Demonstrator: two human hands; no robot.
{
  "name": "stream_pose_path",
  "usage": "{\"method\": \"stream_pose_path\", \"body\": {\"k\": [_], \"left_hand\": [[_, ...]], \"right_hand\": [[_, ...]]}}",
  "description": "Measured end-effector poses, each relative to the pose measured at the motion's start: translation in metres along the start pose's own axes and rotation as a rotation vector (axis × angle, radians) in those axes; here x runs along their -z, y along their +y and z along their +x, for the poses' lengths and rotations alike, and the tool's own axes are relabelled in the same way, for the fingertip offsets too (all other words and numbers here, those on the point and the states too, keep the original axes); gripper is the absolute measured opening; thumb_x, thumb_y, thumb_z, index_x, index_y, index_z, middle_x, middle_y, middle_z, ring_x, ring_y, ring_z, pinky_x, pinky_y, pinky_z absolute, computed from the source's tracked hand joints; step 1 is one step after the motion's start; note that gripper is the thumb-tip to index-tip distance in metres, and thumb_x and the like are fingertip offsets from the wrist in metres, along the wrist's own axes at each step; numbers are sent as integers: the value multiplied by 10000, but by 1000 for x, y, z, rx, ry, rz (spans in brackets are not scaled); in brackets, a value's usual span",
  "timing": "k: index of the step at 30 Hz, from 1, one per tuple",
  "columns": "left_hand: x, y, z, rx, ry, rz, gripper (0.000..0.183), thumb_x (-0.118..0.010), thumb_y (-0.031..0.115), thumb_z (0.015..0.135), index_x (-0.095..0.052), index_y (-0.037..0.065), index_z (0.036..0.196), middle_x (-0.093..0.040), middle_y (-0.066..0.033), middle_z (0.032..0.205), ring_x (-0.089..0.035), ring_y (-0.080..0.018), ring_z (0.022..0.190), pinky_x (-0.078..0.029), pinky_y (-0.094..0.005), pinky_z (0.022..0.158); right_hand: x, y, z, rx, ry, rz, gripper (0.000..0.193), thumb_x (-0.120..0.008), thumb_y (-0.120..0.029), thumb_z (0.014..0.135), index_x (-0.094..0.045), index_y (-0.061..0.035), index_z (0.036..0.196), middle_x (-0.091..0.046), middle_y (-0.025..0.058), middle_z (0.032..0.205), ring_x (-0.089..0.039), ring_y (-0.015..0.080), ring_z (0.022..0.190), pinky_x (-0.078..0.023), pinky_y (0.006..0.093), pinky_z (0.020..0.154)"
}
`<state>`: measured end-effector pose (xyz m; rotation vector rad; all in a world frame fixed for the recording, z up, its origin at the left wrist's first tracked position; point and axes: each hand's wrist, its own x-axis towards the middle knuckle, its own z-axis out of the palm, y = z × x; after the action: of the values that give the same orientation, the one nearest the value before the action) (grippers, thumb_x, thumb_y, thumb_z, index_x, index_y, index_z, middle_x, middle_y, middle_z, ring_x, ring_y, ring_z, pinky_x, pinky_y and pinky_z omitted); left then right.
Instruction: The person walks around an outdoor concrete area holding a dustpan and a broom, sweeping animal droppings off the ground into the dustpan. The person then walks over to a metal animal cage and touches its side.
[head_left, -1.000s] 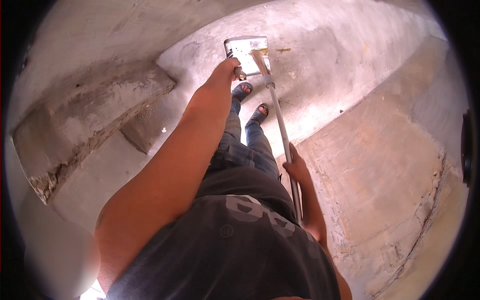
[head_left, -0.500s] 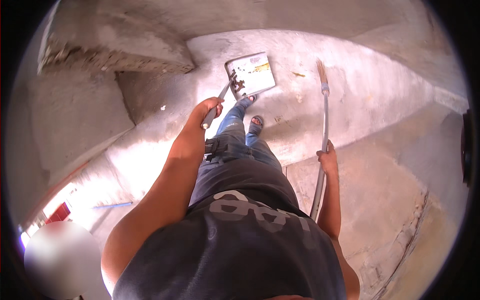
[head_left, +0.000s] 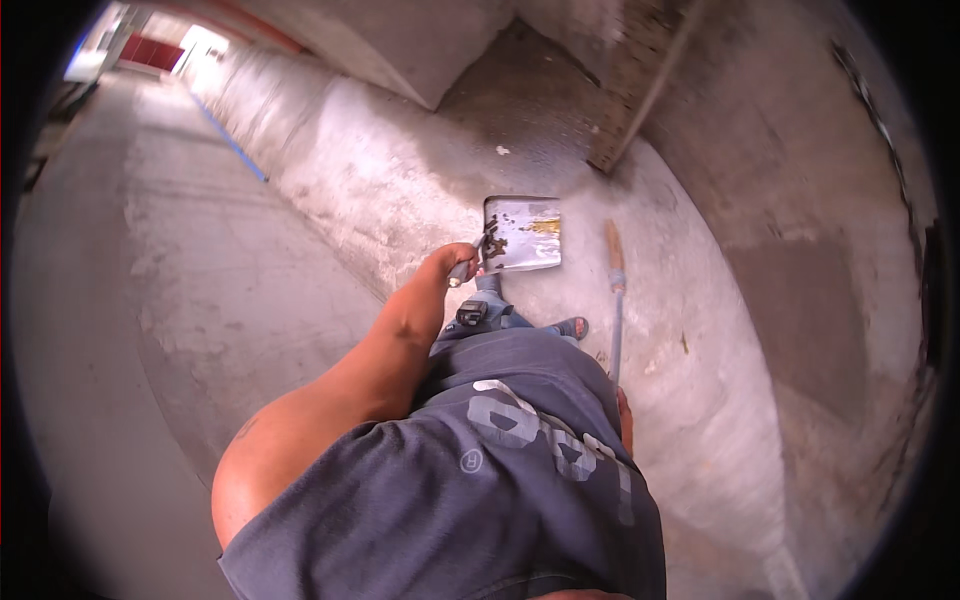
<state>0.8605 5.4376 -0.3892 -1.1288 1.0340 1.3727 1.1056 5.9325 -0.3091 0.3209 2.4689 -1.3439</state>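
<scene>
- In the upper left of the frame, far off, is a red thing (head_left: 150,52). A long thin blue strip (head_left: 230,138) lies on the floor (head_left: 300,215) near it.
- Left of the middle, the left hand (head_left: 464,262) has its fingers wrapped round the grey handle (head_left: 459,272) of the dustpan. The end of the handle pokes out of the fist.
- In the middle of the frame is the dustpan (head_left: 528,254), open side to the right. Dark bits (head_left: 497,244) sit in its left part, and a yellow patch (head_left: 545,227) is at its right. I can't tell if it touches the floor.
- The pan looks like thin metal, so it is likely light and stiff. Its face looks smooth, so the bits may slide if it tips. The handle seems the best place to hold it.
- Just right of the pan is a broom (head_left: 617,300), brush end up the frame. Its stick looks stiff and light, and its brush looks bendy. The stick is the part to grip.
- By the low end of the stick, a strip of skin shows, maybe the right hand (head_left: 626,418). The shirt (head_left: 540,500) hides the rest, so I can't tell what its fingers do.
</scene>
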Motion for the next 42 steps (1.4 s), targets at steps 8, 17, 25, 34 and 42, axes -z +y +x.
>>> {"method": "stream_pose_path", "body": {"k": [8, 17, 25, 34, 42], "left_hand": [[152, -102, -76, -311, -31, -720, 285, -447, 112, 821, -359, 124, 549, -369, 16, 436, -354, -78, 325, -322, -204, 308], [271, -74, -106, -449, -38, -1276, 247, -433, 73, 787, -311, 115, 577, -326, 32, 424, -346, -76, 334, -327, -201, 304], [400, -60, -184, -649, -146, -1526, 164, -461, 46, 756, -366, 75, 625, -368, 7, 462, -368, -98, 347, -343, -224, 305], [553, 13, -232, -659, -356, -1744, 259, -439, 66, 796, -315, 104, 572, -337, 24, 453, -352, -82, 344, -341, -194, 313], [711, 67, -292, -796, -460, -1857, 142, -443, 48, 785, -381, 3, 665, -347, 21, 481, -383, -72, 369, -361, -171, 335]], "right_hand": [[-50, -183, 89, -154, -344, -490, 558, -588, -124, 728, -392, -51, 1246, -576, 234, 978, -564, 347, 930, -433, 342, 812], [-152, -310, 173, 105, -375, -530, 619, -548, -53, 641, -409, -31, 1244, -564, 234, 1038, -555, 332, 971, -415, 364, 855], [-297, -434, 269, 292, -523, -451, 615, -559, -53, 625, -423, 11, 1221, -551, 232, 1075, -551, 323, 992, -412, 337, 869], [-476, -626, 402, 551, -632, -536, 578, -563, -68, 632, -453, 1, 1195, -563, 229, 1049, -547, 323, 1001, -418, 342, 857], [-670, -803, 497, 828, -561, -578, 501, -572, -123, 628, -505, -1, 1110, -588, 237, 943, -568, 366, 902, -442, 382, 776]]}}
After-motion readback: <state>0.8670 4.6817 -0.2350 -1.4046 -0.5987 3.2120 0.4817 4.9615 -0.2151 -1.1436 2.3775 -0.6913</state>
